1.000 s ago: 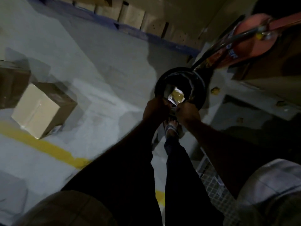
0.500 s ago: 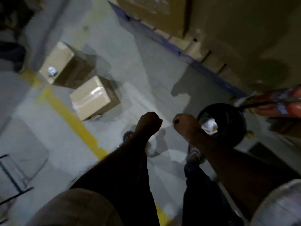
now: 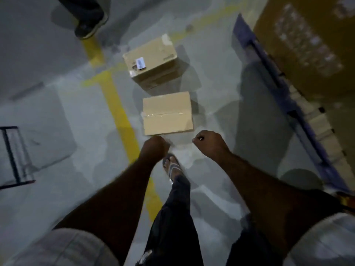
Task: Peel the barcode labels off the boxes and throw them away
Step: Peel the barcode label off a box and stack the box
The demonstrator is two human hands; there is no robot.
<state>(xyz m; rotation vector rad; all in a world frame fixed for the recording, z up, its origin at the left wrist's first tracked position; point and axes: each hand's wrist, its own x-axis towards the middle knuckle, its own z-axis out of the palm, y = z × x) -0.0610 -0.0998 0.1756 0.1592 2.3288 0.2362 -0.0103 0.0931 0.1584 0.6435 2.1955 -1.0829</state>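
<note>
Two cardboard boxes sit on the grey concrete floor (image 3: 57,116) ahead of me on the head feed, one behind the other and a little apart. On the far box (image 3: 153,54) I can make out a white label (image 3: 140,62) stuck to the top face near its left corner; the print is too blurred for me to read. The near box (image 3: 167,123) shows a plain brown top with a strip of clear tape (image 3: 165,114) running across it from side to side. A yellow floor line (image 3: 117,104) passes just left of both boxes.

Both hands are held out in the air short of the near box, touching neither it nor each other. The left hand (image 3: 156,145) is balled into a fist, fingers tucked under, and I see nothing in it. The right hand (image 3: 208,141) is likewise curled tight, with nothing showing in its grip. Between the forearms, a foot in a strapped sandal (image 3: 172,167) shows against the floor, below a dark trouser leg (image 3: 172,217).

At the top left another person's dark shoe (image 3: 90,25) stands near the yellow line. To the right a blue pallet edge (image 3: 244,35) runs along the floor, with large brown cartons (image 3: 307,35) behind it. A black metal frame (image 3: 11,154) lies at the far left edge.
</note>
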